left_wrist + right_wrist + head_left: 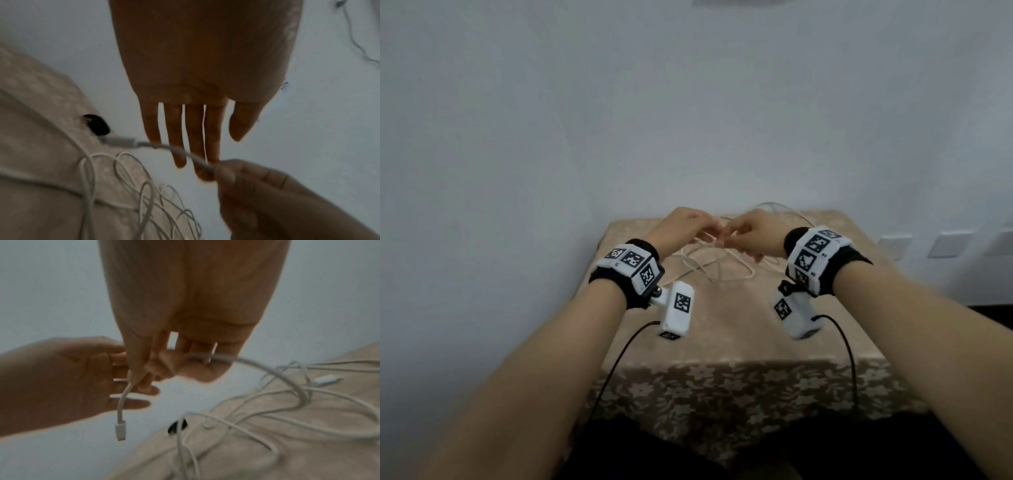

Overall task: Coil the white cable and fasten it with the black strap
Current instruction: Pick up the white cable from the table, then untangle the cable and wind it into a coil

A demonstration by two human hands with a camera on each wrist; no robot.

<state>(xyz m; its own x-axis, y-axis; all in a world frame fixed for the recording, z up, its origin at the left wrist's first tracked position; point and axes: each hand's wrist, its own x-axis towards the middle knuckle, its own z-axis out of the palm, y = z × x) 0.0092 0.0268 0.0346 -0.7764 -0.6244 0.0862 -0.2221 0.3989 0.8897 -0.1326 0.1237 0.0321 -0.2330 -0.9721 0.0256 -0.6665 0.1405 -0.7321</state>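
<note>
Head view: both hands meet at frame centre above the desk. Right hand pinches the white cable near its plug end, fingers curled. Left hand has a slack grip, fingers straight, behind the cable. Remaining cable lies tangled on the desk; black strap rests beside it, centre left in the left wrist view.

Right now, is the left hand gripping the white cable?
No: in the left wrist view the left hand has straight, spread fingers, while the right hand pinches the white cable.
</note>
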